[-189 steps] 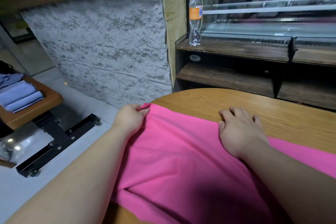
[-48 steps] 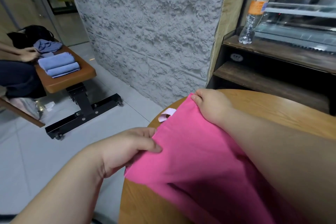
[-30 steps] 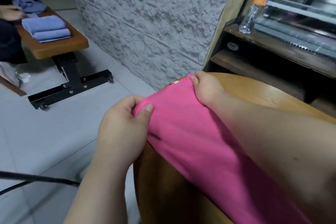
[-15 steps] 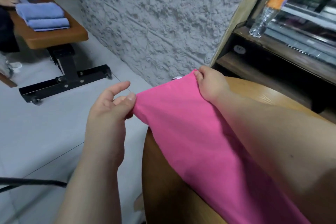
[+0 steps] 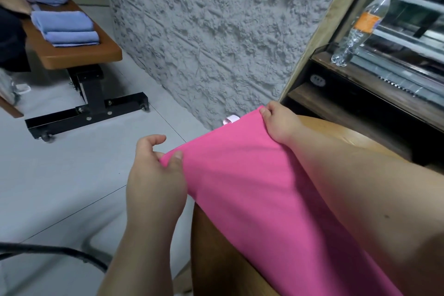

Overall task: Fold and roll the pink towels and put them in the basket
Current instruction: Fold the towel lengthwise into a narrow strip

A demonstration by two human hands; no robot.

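A: Pinching: left hand [image 5: 156,175] holds the pink towel [image 5: 252,187] corner at 9 o'clock, right hand [image 5: 281,122] the corner at 1 o'clock.
B: It lies over the table [image 5: 216,247] edge. I think it is soft, light and limp, so corners are best.

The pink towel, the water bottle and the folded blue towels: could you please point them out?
pink towel [image 5: 252,187], head view, middle of the cloth
water bottle [image 5: 366,23], head view, on its orange label
folded blue towels [image 5: 64,23], head view, top of the stack

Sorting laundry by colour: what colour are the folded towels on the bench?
The folded towels are light blue, clearest in the head view.
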